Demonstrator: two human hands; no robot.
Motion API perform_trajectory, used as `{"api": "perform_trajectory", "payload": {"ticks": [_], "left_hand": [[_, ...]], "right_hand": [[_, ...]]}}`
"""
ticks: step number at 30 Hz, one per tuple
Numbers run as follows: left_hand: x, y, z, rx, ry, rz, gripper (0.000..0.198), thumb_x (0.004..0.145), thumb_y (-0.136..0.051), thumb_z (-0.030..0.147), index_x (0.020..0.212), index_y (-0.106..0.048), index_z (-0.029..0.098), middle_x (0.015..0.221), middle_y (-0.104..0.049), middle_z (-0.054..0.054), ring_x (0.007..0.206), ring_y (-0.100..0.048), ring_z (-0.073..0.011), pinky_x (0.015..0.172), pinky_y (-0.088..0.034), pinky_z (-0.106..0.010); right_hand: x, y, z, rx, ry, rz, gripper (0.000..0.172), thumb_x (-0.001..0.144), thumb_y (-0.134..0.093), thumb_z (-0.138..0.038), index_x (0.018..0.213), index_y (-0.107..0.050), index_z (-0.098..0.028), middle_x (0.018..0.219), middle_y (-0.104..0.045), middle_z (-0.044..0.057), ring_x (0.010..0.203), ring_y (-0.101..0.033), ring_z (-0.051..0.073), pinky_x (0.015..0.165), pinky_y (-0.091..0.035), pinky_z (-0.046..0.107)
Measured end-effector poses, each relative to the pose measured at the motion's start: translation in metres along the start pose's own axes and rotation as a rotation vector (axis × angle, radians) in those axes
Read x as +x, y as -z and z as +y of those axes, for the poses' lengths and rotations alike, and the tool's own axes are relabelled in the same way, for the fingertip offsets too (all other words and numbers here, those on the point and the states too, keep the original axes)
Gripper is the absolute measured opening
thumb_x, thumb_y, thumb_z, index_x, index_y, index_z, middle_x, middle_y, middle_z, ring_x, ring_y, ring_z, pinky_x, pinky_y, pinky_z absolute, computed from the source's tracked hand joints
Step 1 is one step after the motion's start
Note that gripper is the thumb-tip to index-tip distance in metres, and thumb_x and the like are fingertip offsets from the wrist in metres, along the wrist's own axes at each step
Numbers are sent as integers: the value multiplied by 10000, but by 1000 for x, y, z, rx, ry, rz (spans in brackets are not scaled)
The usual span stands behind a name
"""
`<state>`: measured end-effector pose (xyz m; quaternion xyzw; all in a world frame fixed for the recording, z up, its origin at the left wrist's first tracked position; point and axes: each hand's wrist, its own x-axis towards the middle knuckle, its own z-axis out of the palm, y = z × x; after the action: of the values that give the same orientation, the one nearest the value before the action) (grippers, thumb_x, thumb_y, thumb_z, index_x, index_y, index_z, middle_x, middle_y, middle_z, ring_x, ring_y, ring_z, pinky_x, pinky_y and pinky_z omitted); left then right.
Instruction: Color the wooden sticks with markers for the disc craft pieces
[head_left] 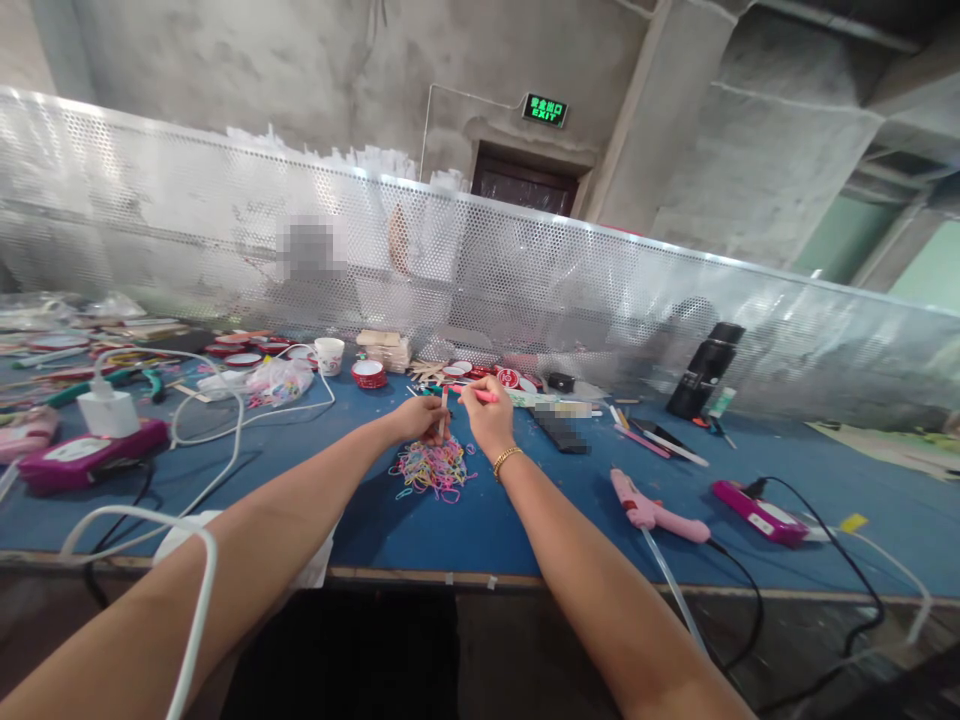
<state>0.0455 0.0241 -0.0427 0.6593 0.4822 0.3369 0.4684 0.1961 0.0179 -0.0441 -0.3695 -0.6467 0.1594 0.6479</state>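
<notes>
My left hand (421,418) pinches a small flat wooden stick (445,408), held upright over the table. My right hand (489,412), with a gold bracelet on its wrist, grips a pink-red marker pen (484,395). The pen's tip is at the upper part of the stick; whether it touches, I cannot tell. Just below both hands lies a loose pile of small coloured clips (433,470), pink, yellow, blue and purple.
Red-rimmed round tins (368,374), a paper cup (328,356) and stacked wooden sticks (386,350) stand at the back. Rightward are a phone (551,428), pink glue gun (652,508), purple power strip (759,512) and black bottle (705,370). A white cable (238,420) loops leftward.
</notes>
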Motion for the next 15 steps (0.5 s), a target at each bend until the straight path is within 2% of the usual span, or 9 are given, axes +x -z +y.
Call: {"api": "perform_trajectory", "payload": {"ticks": [15], "left_hand": [[4, 1, -3, -7, -1, -3, 151, 893, -448, 245, 777, -497, 163, 619, -669, -45, 453, -603, -131, 465, -447, -222]], "right_hand": [[1, 0, 0, -22, 7, -17, 118, 782, -543, -310, 716, -539, -212, 667, -633, -11, 633, -583, 155, 652, -440, 264]]}}
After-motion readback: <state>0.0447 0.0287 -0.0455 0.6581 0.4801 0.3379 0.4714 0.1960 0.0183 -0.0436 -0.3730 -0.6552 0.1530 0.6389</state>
